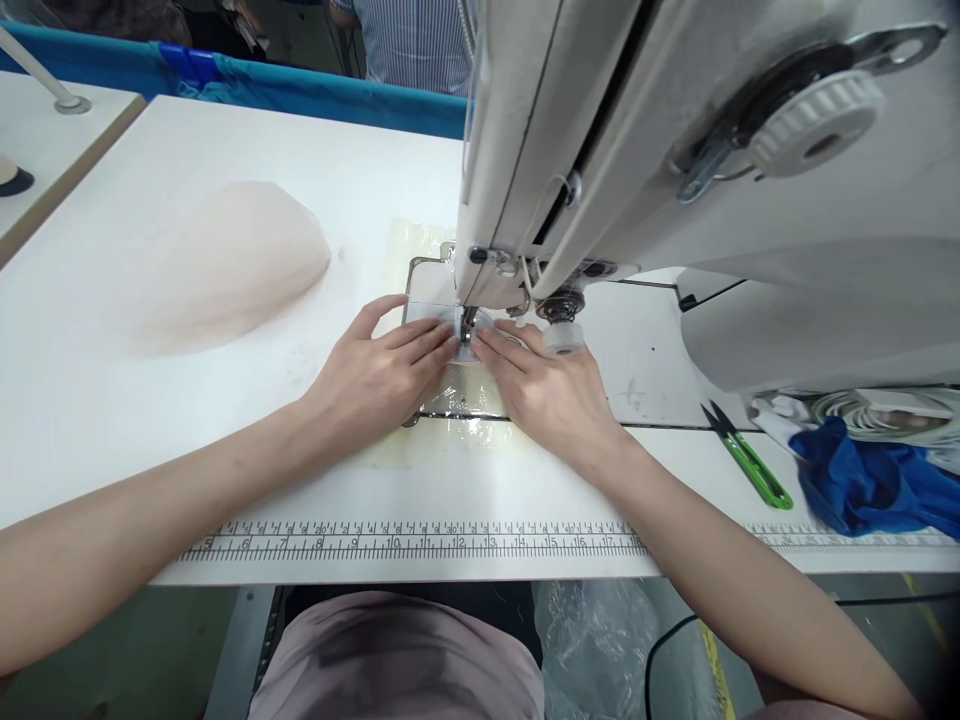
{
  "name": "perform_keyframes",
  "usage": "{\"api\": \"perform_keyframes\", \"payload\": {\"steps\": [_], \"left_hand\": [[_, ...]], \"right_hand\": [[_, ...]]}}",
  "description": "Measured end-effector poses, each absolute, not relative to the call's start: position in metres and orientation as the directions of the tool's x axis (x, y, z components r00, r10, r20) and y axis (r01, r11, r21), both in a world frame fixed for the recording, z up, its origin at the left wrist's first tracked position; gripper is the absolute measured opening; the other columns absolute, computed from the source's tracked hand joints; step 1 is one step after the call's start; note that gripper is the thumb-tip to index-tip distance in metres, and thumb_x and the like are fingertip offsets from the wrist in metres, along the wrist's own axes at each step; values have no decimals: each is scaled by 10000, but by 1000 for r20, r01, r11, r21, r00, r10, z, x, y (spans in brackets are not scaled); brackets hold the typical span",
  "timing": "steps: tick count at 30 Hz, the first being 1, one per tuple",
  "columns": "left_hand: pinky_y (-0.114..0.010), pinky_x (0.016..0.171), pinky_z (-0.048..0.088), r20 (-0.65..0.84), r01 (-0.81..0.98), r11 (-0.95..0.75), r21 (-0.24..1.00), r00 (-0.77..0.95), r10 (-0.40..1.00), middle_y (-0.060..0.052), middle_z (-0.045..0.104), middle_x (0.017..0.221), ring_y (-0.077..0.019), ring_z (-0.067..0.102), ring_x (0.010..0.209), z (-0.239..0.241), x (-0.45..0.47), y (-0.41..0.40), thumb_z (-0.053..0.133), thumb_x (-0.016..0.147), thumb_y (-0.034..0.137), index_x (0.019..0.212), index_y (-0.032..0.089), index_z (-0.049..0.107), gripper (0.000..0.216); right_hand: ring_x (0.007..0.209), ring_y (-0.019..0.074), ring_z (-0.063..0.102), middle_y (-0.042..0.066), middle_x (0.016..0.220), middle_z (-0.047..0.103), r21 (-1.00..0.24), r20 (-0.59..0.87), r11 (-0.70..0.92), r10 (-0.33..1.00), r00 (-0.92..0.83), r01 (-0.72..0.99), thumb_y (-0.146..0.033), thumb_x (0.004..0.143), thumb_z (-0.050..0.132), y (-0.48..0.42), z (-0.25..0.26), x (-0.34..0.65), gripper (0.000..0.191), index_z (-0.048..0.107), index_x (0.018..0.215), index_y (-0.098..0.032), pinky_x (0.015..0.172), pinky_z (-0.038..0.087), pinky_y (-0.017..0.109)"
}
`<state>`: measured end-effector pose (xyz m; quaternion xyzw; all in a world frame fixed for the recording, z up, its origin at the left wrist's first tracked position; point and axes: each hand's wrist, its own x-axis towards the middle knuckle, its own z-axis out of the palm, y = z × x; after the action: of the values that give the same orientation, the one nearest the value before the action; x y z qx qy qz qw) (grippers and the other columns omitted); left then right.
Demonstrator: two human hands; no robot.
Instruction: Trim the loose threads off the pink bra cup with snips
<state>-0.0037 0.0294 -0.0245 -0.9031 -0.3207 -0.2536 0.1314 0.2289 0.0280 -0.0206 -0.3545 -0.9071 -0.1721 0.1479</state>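
Note:
Both my hands lie flat at the needle area of a white sewing machine (510,130). My left hand (382,375) rests left of the presser foot (468,322), its fingers stretched out and the thumb apart. From the other side my right hand (551,385) reaches in, fingers extended toward the foot. The fingertips of both touch a small pale, see-through piece (463,352) under the foot; its kind is hard to make out. Clear tape (472,400) covers the machine bed around it. A thin, sheer beige fabric piece (247,260) lies on the table to the left.
Green thread snips (750,460) lie to the right, beside a crumpled blue cloth (877,480) and a coil of pale cord (877,415). A printed ruler (420,542) runs along the front edge. Behind the table hangs a blue fabric trough (315,95); a person in a striped shirt (412,45) is beyond.

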Motion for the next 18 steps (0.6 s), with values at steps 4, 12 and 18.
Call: {"api": "perform_keyframes", "payload": {"steps": [4, 12, 18], "left_hand": [[-490, 1151, 442, 495, 687, -722, -81, 657, 569, -148, 727, 1302, -286, 680, 1240, -23, -5, 27, 554, 1022, 289, 1287, 69, 669, 364], [-404, 700, 462, 586, 641, -738, -212, 687, 429, -21, 706, 689, -185, 643, 602, 0, -8, 19, 643, 963, 374, 884, 144, 726, 257], [-424, 999, 473, 535, 600, -799, -45, 690, 487, -71, 789, 1102, -217, 731, 994, -6, -11, 28, 591, 974, 172, 1108, 148, 710, 181]], "right_hand": [[1096, 219, 674, 60, 1081, 796, 241, 416, 678, 574, -705, 694, -1, 987, 475, 28, -20, 230, 363, 718, 1227, -124, 1162, 403, 446], [923, 182, 689, 20, 992, 793, 143, 611, 713, 482, -628, 686, 56, 924, 495, 19, -10, 225, 327, 736, 963, -161, 1022, 469, 368], [1014, 205, 691, 76, 1065, 776, -38, 467, 769, 579, -669, 639, -7, 982, 423, 7, -8, 215, 331, 721, 1064, -124, 834, 547, 316]]}}
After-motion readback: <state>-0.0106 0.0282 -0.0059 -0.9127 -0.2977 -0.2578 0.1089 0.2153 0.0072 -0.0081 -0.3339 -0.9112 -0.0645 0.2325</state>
